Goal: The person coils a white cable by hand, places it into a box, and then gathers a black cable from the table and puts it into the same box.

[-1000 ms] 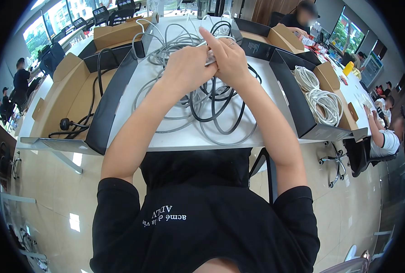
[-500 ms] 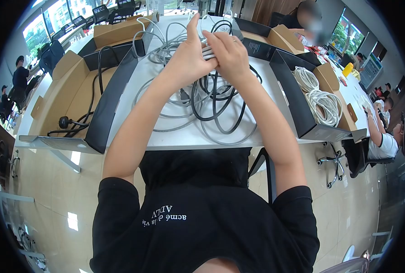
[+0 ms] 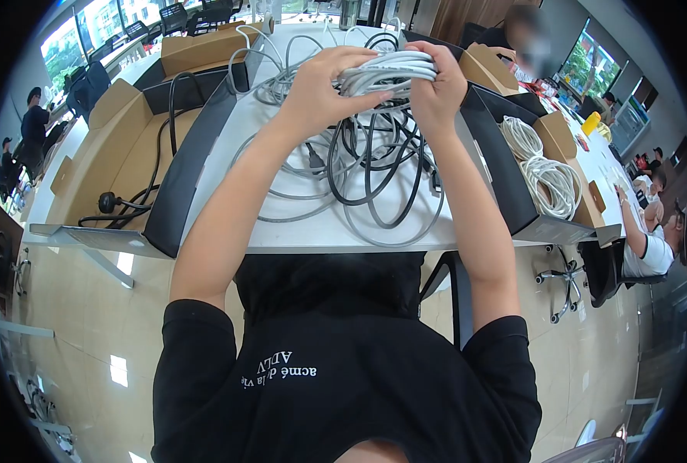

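Note:
Between my hands a coiled grey-white cable [image 3: 386, 73] is held above the table. My left hand [image 3: 324, 85] grips the coil's left side, thumb below and fingers over the top. On the coil's right side my right hand [image 3: 440, 89] is closed around the loops. Beneath them lies a tangle of loose grey cables [image 3: 281, 214] and a black cable [image 3: 368, 202], with a dark plug [image 3: 315, 158] among the grey loops. A dark connector [image 3: 435, 182] shows beside my right wrist.
An open box [image 3: 119, 158] at left holds a black cable with a plug [image 3: 107, 202]. At right another box [image 3: 488, 166] holds coiled white cables [image 3: 548, 181]. More boxes stand behind on both sides. People sit at tables farther off.
The coil has turned into clear view between my hands. My right hand has moved right, and my left thumb has come down from pointing up to lie along the coil.

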Demonstrator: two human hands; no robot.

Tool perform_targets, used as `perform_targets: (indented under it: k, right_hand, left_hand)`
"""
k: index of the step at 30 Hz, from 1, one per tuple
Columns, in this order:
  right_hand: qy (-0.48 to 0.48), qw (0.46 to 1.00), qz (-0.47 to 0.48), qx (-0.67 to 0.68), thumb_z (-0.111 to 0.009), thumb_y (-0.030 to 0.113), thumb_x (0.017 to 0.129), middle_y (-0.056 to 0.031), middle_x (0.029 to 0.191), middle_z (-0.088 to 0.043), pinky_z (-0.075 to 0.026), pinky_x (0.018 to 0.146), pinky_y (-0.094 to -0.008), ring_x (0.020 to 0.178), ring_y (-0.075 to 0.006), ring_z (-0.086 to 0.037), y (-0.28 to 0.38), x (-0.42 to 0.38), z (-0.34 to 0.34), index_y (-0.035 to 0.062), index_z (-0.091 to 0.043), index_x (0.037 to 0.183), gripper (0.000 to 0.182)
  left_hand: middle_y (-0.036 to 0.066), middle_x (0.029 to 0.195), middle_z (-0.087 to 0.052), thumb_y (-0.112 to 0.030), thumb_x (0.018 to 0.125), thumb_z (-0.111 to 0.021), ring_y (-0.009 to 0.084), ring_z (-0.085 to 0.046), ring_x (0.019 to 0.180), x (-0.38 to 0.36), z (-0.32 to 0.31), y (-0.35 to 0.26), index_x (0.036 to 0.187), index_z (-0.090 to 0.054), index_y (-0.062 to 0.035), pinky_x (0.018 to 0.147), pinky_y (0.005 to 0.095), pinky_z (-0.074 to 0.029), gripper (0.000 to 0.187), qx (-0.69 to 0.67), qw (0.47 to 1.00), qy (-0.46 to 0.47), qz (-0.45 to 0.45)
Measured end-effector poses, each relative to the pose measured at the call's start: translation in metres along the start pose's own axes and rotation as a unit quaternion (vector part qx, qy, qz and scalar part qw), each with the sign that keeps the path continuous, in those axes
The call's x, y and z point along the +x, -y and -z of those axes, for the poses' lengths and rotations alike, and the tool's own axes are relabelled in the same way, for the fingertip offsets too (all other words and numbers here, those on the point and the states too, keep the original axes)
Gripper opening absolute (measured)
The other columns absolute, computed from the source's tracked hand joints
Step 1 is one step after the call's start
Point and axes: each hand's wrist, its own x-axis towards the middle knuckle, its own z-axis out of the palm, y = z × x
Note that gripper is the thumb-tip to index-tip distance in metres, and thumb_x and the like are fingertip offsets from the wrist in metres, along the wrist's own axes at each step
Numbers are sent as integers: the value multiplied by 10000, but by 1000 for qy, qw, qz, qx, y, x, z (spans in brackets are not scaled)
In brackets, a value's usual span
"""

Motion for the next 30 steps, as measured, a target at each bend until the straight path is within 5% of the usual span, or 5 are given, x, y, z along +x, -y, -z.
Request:
perform_targets:
  k: [7,15,23,27,30]
  right_hand:
    - [-75,994,74,-20,-555,-84,633,-72,748,-595,-443,608,-224,652,-150,-566,35,11,6,-2,-618,824,217]
    - [-49,907,412,-79,-684,142,727,-51,719,-562,-426,573,-297,613,-190,-518,75,21,18,29,-605,823,168]
    - [-88,967,-16,238,-539,10,777,-55,793,-585,-396,646,-192,698,-79,-504,58,2,-2,-13,-539,869,95]
    - [-98,976,-46,187,-412,-61,682,-51,779,-589,-400,662,-182,695,-81,-512,53,6,3,-28,-535,865,223]
    - [-88,989,-2,119,-442,-59,659,-41,736,-591,-404,631,-180,658,-75,-512,59,10,8,-25,-548,842,214]
  left_hand:
    - [36,1079,-590,-230,565,-770,208,-537,901,5,0,-5,922,-675,-120,794,303,-430,385,60,987,-88,-122]
    - [42,994,-622,-132,661,-703,174,-523,788,-3,10,-12,927,-668,-126,657,239,-426,268,157,948,-178,-210]
    - [77,991,-602,-154,642,-734,221,-558,923,1,-2,3,998,-590,-80,807,316,-428,391,63,974,-158,-152]
    - [89,974,-606,-113,649,-698,217,-591,858,-5,-13,-9,980,-597,-52,755,305,-472,352,-194,971,-118,72]
    - [76,942,-617,-138,689,-669,213,-599,818,-9,-22,10,996,-603,-75,733,292,-477,320,-109,994,-20,17]
